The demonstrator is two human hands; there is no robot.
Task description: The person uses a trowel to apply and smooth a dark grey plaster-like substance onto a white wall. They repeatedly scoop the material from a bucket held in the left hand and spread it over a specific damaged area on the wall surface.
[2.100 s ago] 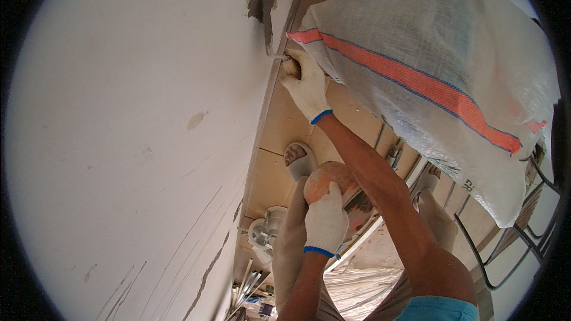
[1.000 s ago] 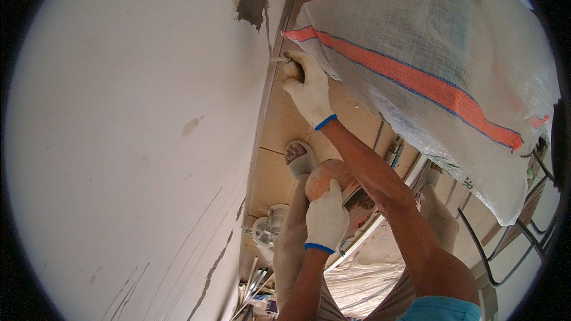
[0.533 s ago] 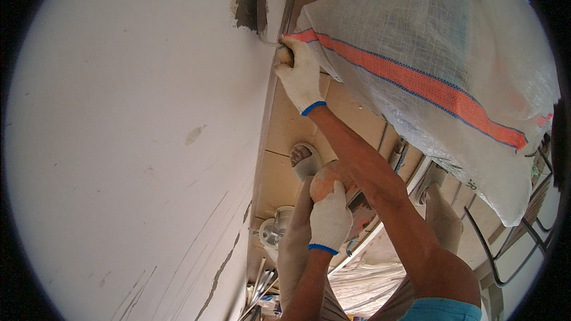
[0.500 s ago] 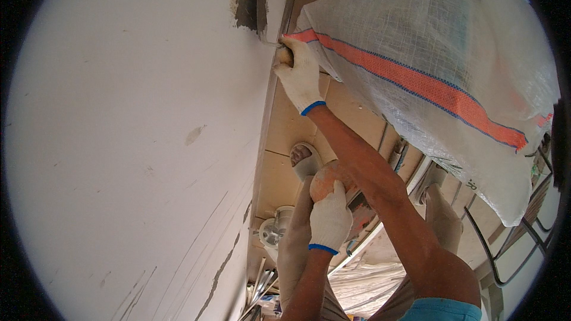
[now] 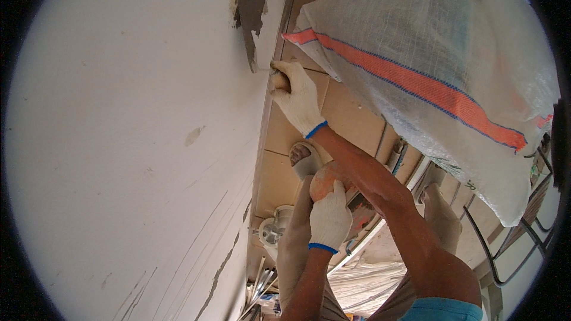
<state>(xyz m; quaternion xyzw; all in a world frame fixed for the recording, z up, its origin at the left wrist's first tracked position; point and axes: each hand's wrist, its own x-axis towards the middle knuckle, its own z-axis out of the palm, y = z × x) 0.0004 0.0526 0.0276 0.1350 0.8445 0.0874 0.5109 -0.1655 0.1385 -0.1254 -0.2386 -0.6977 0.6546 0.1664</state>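
Observation:
My right hand (image 5: 295, 96), in a white knit glove with a blue cuff, is closed round the rounded handle of a trowel (image 5: 279, 81). The trowel's thin shank runs left to the white wall (image 5: 137, 113), and its narrow blade (image 5: 250, 53) lies against the wall just below a dark grey mortar patch (image 5: 252, 1). Lower down, my left hand (image 5: 331, 221), gloved alike, grips a round orange-brown bowl (image 5: 326, 183) with the thumb on top. My right forearm covers part of the bowl, and its contents cannot be seen.
A large translucent woven sack (image 5: 410, 41) with an orange stripe fills the upper right. Tan floor tiles (image 5: 279, 172) lie below. A round metal-and-white fitting (image 5: 272, 230) sits near the wall, beside my leg. Black metal bars (image 5: 496, 261) stand at the right.
My right hand has moved down along the wall with the trowel. More of the mortar patch shows, with a strip trailing down from it. My left hand and the bowl stay put.

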